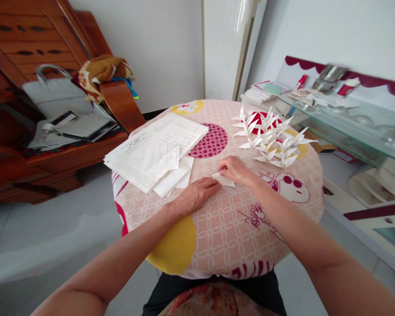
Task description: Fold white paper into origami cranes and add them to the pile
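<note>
Creasing, by judgement, one small folded piece of plain white paper (226,180), located on the pink patterned tablecloth (224,228), beneath and between the fingertips. Left hand (199,193): palm down, fingers extended and together, tips at the paper's left end, nothing seen gripped. Right hand (234,169): fingers curled nearly closed at the paper's upper edge; whether they pinch or only press it, cannot tell. Good handling: left fingertips firm as an anchor, edges matched before pressure, right fingertip run once, evenly, along the fold; light touch, thin stock liable to skew or tear. Adjacent, left: stack of printed white sheets (164,140), corners overlapping smaller loose slips (175,179). Beyond, right: cluster of pointed white folded-paper figures (285,161), best left clear of the right forearm.
</note>
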The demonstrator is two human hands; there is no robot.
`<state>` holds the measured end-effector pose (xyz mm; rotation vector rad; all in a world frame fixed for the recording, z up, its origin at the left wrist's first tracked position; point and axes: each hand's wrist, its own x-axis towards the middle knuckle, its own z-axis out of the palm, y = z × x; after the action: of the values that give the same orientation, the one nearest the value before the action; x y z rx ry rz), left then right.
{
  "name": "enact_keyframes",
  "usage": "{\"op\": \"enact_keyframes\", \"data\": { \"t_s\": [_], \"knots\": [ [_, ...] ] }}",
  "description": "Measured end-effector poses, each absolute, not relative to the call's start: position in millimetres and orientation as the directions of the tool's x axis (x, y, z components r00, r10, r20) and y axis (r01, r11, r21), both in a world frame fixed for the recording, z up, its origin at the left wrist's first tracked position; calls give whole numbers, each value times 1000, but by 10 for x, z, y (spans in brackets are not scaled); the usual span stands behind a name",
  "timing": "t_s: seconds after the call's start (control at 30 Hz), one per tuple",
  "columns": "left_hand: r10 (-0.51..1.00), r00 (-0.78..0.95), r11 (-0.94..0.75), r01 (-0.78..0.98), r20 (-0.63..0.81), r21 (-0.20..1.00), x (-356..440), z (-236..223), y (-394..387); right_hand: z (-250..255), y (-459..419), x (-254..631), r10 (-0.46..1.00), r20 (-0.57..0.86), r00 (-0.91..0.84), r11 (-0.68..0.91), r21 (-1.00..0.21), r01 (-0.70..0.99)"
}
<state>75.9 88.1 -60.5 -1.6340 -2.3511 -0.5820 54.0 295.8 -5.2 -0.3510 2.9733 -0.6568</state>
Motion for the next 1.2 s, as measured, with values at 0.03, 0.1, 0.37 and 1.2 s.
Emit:
{"op": "enact_keyframes", "data": {
  "t_s": [0.03, 0.1, 0.37, 1.2],
  "knots": [
    [847, -355, 305, 934, 396, 186, 753, -603, 884, -46, 2978, 536, -239, -36, -970, 874, -444, -199],
    [853, -346, 302, 938, 390, 171, 737, -591, 903, -42, 3035, 549, -191, -70, -979, 849, -512, -129],
    [885, -316, 277, 948, 341, 159, 786, -506, 1125, -113, 3251, 982, 147, -376, -915, 537, -746, 393],
    [926, -303, 244, 935, 224, 256, 640, -286, 1224, -396, 3413, 1340, -361, 274, -891, 753, -477, -452]
  ]
}}
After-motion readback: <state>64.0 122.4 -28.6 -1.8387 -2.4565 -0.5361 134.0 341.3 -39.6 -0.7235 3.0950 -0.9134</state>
